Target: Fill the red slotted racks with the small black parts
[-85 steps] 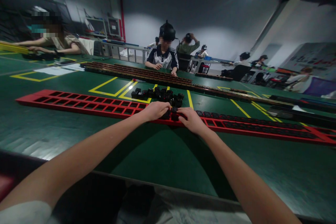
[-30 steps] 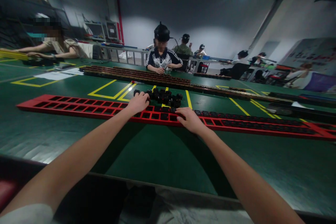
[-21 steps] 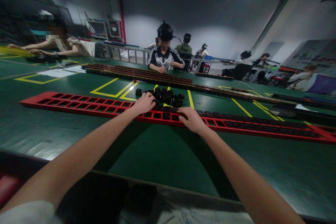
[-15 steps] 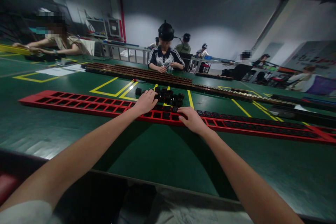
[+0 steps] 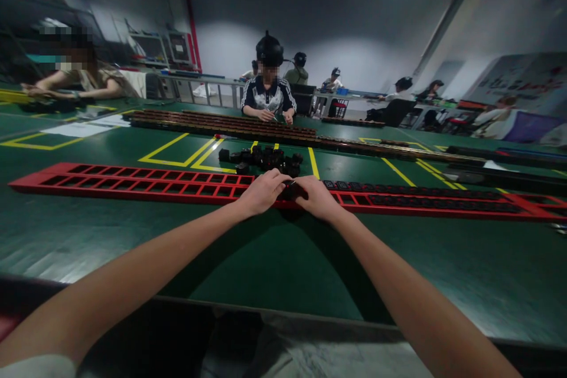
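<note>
A long red frame (image 5: 33, 180) with two rows of square openings lies across the table in front of me. My left hand (image 5: 262, 194) and my right hand (image 5: 319, 196) meet over its middle, fingers bent and closed around a small black square part (image 5: 290, 189). My fingers cover much of that part, and whether it sits in an opening I cannot tell. Right of my hands, many openings hold black square parts (image 5: 425, 196); those to the left show bare. Just behind the frame lies a pile of loose black parts (image 5: 270, 157).
Long dark strips (image 5: 221, 124) lie across the green table (image 5: 266, 260), marked with yellow tape. White paper (image 5: 80, 125) rests at the back left. A person (image 5: 268, 94) works opposite, another (image 5: 95, 82) sits at left, and several more are farther back.
My left hand has come from the loose black pile to the red frame, beside my right hand. Both now close around a small black part. The view has shifted slightly right.
</note>
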`<state>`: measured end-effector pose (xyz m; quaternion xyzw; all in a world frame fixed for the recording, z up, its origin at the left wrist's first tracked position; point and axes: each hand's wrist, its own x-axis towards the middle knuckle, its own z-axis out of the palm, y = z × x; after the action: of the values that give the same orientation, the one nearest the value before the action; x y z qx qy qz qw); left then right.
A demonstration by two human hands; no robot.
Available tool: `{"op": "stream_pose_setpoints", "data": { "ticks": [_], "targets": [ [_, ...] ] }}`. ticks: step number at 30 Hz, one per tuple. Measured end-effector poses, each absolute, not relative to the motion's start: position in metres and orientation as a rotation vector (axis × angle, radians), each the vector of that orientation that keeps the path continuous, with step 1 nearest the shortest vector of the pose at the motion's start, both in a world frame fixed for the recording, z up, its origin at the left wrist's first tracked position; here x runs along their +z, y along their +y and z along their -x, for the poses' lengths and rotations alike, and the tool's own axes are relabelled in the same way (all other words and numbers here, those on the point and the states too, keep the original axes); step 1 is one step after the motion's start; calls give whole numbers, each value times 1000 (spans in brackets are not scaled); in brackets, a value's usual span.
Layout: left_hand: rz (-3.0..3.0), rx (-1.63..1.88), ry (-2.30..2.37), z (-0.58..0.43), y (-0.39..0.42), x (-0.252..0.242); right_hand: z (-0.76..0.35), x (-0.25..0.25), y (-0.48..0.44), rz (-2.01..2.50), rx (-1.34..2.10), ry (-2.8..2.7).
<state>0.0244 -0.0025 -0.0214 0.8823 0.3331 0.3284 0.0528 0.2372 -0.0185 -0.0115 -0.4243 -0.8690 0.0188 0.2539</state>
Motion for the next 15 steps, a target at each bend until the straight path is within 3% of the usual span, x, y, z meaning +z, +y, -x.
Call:
{"op": "stream_pose_setpoints", "data": {
  "ticks": [8,15],
  "targets": [
    [-2659,1030,1002,-23,-6,-20,-237,-15,-19,1144,56,-2339],
    [-2695,997,702,-20,-11,-17,-238,-18,-16,1149,47,-2355]
  ]
}}
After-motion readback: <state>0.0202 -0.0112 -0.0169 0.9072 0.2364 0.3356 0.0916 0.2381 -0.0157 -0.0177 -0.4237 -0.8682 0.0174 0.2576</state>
